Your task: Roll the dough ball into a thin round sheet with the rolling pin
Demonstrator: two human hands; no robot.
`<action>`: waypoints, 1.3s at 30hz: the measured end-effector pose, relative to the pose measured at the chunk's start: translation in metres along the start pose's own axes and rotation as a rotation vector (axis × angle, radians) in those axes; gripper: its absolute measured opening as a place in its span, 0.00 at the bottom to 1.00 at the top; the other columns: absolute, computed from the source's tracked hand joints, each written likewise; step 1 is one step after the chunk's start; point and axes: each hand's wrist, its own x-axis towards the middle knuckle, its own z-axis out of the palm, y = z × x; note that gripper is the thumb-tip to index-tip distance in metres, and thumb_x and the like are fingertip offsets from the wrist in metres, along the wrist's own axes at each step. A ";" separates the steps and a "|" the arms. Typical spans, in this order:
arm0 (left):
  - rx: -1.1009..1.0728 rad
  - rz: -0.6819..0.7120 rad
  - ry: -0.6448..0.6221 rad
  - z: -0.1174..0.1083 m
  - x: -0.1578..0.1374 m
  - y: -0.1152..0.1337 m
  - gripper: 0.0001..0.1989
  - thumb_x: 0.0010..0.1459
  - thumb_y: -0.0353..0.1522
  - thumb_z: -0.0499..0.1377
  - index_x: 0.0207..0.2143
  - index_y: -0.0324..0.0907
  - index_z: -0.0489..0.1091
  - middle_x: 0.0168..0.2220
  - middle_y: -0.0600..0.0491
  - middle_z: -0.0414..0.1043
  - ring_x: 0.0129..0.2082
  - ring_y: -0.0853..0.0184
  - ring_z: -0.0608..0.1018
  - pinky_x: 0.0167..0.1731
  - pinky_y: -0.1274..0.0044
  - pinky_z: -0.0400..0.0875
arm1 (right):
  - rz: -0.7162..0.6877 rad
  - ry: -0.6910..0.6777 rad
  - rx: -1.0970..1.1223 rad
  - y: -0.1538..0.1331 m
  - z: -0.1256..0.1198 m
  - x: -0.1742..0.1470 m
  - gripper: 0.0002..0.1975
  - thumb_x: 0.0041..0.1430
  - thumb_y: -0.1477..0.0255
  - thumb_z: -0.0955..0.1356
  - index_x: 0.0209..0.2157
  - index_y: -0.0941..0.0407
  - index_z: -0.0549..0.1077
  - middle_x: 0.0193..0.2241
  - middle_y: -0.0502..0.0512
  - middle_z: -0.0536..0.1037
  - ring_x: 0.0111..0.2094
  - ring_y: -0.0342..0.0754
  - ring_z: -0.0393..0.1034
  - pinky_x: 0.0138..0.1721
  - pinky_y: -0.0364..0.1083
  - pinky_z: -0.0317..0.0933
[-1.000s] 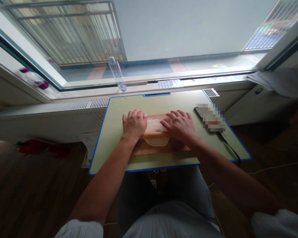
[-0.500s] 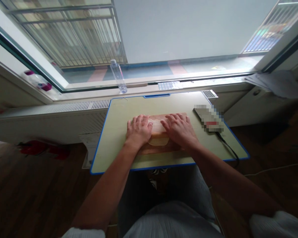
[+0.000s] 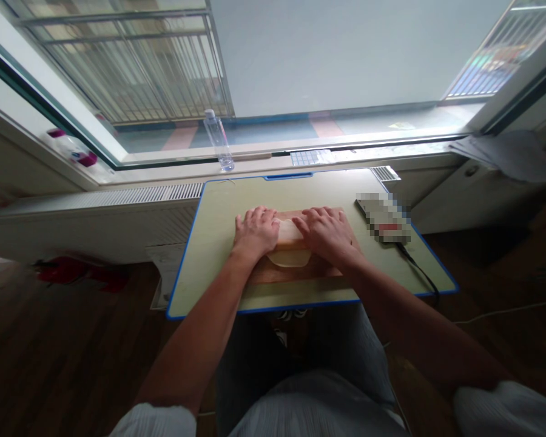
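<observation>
My left hand (image 3: 257, 232) and my right hand (image 3: 326, 233) lie palm down over the two sides of a thick pale wooden rolling pin (image 3: 293, 238). Their fingers curve over its far side, and the ends of the pin are hidden beneath them. Under the pin is a thin, flat sheet of pale dough (image 3: 290, 260), with its rounded near edge showing. A brown wooden board (image 3: 277, 275) carries the dough and lies on a small pale-topped table (image 3: 213, 243) with a blue rim.
A phone-like device (image 3: 384, 221), partly pixelated, lies at the table's right with a black cable (image 3: 416, 264). On the windowsill stand a clear bottle (image 3: 219, 142) and a purple-capped bottle (image 3: 73, 149). Papers (image 3: 505, 155) lie at the right. A red object (image 3: 73, 273) is on the floor, left.
Both hands and the rolling pin have shifted slightly away from me over the dough. A little more of the dough shows on the near side.
</observation>
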 end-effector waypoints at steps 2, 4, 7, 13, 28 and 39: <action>0.001 0.004 -0.009 -0.001 0.002 0.000 0.22 0.77 0.42 0.49 0.65 0.54 0.75 0.70 0.46 0.73 0.68 0.50 0.73 0.72 0.50 0.61 | -0.022 -0.004 0.004 0.003 0.000 0.004 0.29 0.80 0.51 0.59 0.59 0.54 0.80 0.62 0.65 0.81 0.65 0.66 0.69 0.69 0.66 0.55; -0.004 0.008 -0.012 -0.001 0.005 0.000 0.22 0.77 0.42 0.49 0.64 0.53 0.75 0.70 0.46 0.73 0.68 0.50 0.73 0.71 0.50 0.61 | -0.029 -0.008 0.004 0.005 0.001 0.007 0.28 0.80 0.51 0.59 0.59 0.54 0.80 0.61 0.65 0.82 0.64 0.66 0.69 0.68 0.64 0.56; -0.019 0.003 -0.008 -0.002 0.008 0.000 0.22 0.77 0.42 0.50 0.65 0.52 0.75 0.70 0.45 0.73 0.68 0.49 0.72 0.71 0.49 0.61 | -0.028 -0.001 0.008 0.006 0.001 0.011 0.27 0.80 0.52 0.60 0.60 0.55 0.79 0.62 0.65 0.81 0.65 0.66 0.69 0.68 0.63 0.57; -0.042 -0.025 0.024 -0.005 0.017 0.002 0.21 0.76 0.40 0.51 0.63 0.50 0.76 0.68 0.43 0.75 0.66 0.50 0.74 0.71 0.52 0.62 | -0.024 0.032 0.021 0.004 0.001 0.019 0.27 0.79 0.54 0.62 0.63 0.58 0.78 0.64 0.66 0.79 0.67 0.66 0.67 0.69 0.62 0.58; -0.009 -0.074 0.025 -0.008 0.040 0.001 0.19 0.77 0.39 0.49 0.56 0.47 0.79 0.63 0.42 0.78 0.63 0.50 0.77 0.65 0.56 0.67 | 0.045 -0.018 0.083 0.007 0.004 0.045 0.27 0.77 0.52 0.63 0.61 0.56 0.80 0.64 0.67 0.79 0.67 0.66 0.70 0.67 0.62 0.62; 0.014 -0.080 0.032 -0.010 0.055 0.003 0.21 0.77 0.37 0.48 0.55 0.46 0.80 0.61 0.40 0.79 0.62 0.49 0.77 0.63 0.56 0.68 | 0.003 0.043 0.110 0.009 0.008 0.055 0.24 0.77 0.56 0.65 0.59 0.58 0.81 0.61 0.68 0.82 0.64 0.65 0.71 0.68 0.60 0.60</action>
